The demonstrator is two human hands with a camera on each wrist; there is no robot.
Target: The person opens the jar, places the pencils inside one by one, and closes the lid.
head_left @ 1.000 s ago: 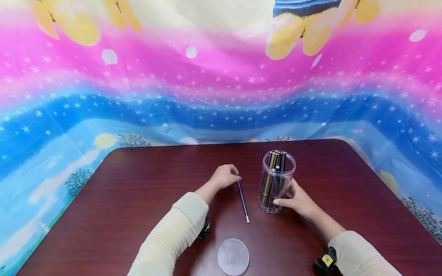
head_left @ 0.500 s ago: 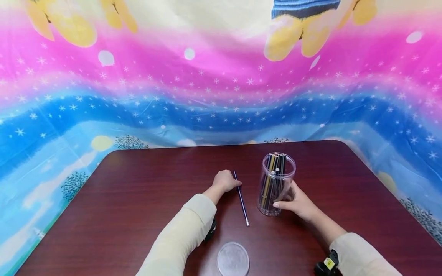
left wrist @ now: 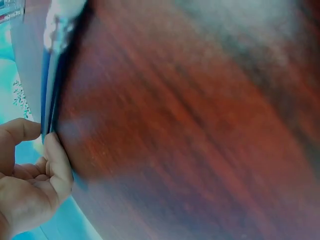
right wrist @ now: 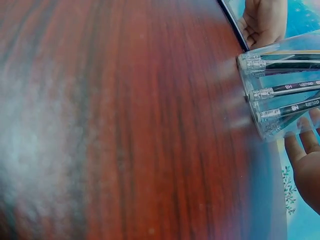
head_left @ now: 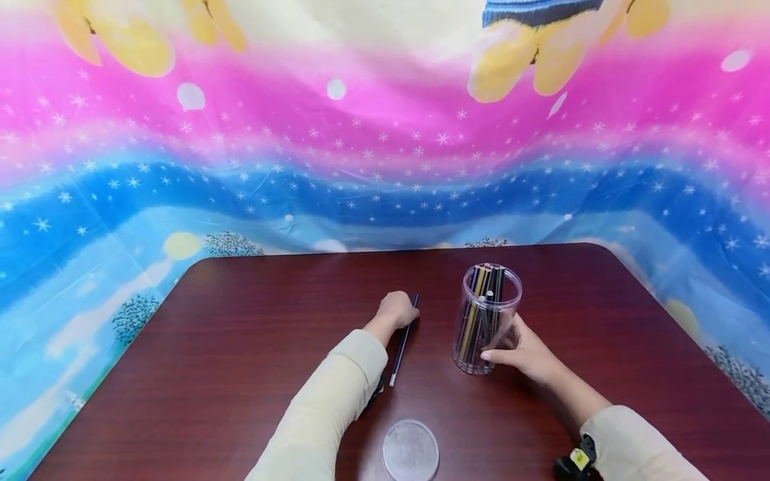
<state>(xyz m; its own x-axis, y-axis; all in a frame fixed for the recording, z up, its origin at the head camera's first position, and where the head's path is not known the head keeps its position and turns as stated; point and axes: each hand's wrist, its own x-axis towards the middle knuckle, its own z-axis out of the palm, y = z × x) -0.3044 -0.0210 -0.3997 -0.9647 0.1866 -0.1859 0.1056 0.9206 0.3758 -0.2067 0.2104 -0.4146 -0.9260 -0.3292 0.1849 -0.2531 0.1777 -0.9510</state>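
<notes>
A dark blue pencil (head_left: 402, 351) with a white eraser slants across the middle of the table, its eraser end toward the person. The left hand (head_left: 396, 309) pinches it near its far end. In the left wrist view, thumb and finger meet on the pencil (left wrist: 48, 95), whose near end looks large and blurred. To the right, a clear plastic jar (head_left: 458, 334) stands upright and lidless with several dark and yellowish pencils (head_left: 481, 321) inside. The right hand (head_left: 526, 351) holds the jar low on its right side. Eraser ends rest at the jar's bottom in the right wrist view.
A round clear lid (head_left: 411, 451) lies flat near the front of the dark red wooden table (head_left: 240, 347). Behind the table hangs a colourful printed cloth (head_left: 385, 167). Black wrist cameras (head_left: 574, 464) sit at the cuffs.
The left hand has shifted its hold slightly down the pencil. The pencil's eraser end has swung left toward the left forearm. The right hand and jar stay about where they were.
</notes>
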